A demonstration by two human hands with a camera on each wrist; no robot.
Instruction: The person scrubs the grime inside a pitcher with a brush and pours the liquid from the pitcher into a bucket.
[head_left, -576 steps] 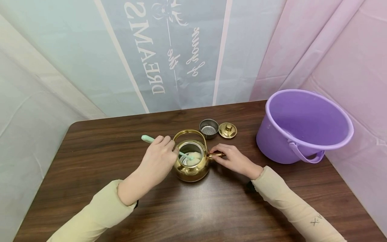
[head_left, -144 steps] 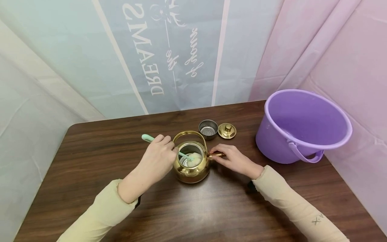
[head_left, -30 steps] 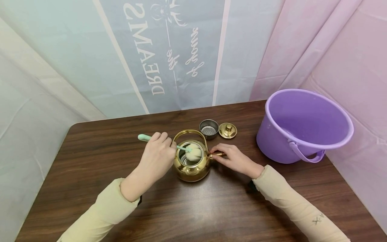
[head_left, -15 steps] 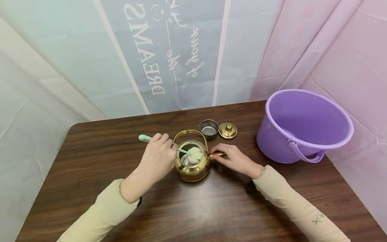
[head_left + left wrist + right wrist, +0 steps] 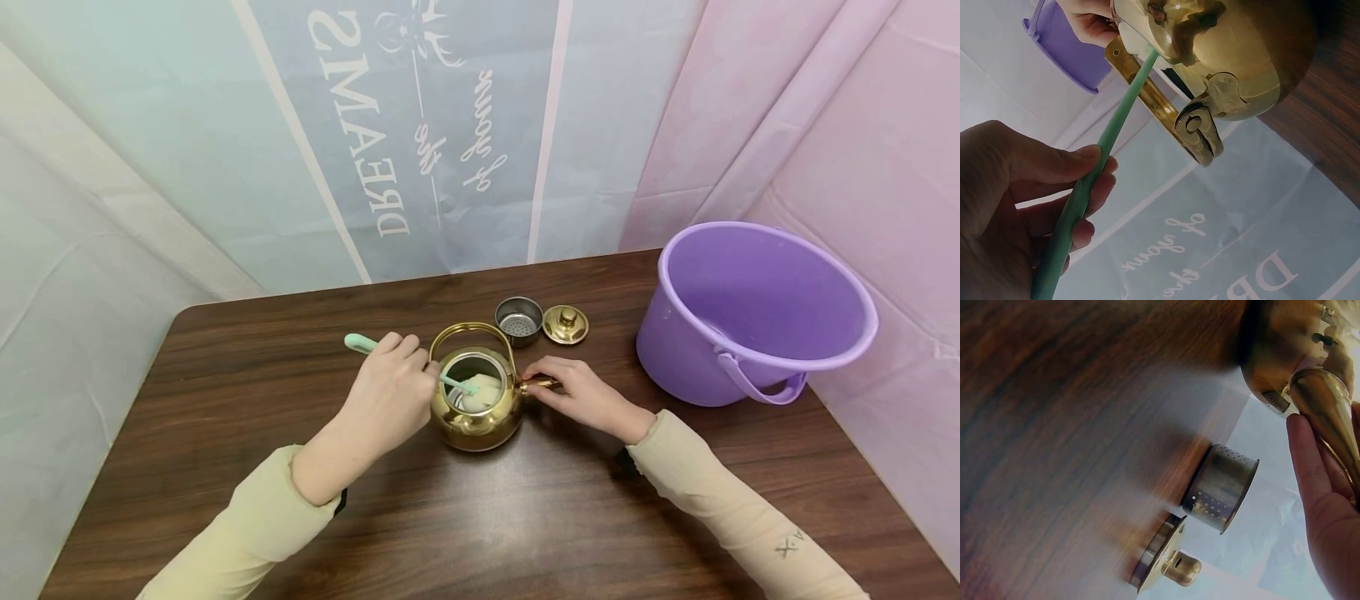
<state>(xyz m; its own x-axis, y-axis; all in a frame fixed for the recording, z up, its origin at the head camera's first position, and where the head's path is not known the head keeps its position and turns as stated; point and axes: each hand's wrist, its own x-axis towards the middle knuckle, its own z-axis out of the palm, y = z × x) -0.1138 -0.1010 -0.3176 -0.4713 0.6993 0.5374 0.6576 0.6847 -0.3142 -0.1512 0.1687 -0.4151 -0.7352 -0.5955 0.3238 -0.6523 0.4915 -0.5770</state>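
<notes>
A gold kettle (image 5: 474, 431) stands on the dark wooden table with its mouth uncovered and its bail handle raised. My left hand (image 5: 393, 390) grips a mint-green brush handle (image 5: 361, 342); in the left wrist view the thumb and fingers close round the handle (image 5: 1113, 128). The pale brush head (image 5: 483, 392) is inside the kettle, its lower part hidden. On the kettle's right, my right hand (image 5: 581, 393) holds the gold side spout or handle (image 5: 542, 382) between thumb and fingers. The right wrist view shows fingers along that gold part (image 5: 1322, 406).
Behind the kettle lie a perforated metal strainer cup (image 5: 518, 320) and, beside it, a gold lid (image 5: 566, 324) with its knob up. A large purple bucket (image 5: 686, 350) stands at the right of the table (image 5: 247, 392). Printed cloth (image 5: 592, 125) hangs behind.
Inside the kettle the brush head has shifted, sitting higher a second ago and lower now, the left hand moving slightly with it. The right hand and kettle have stayed in place.
</notes>
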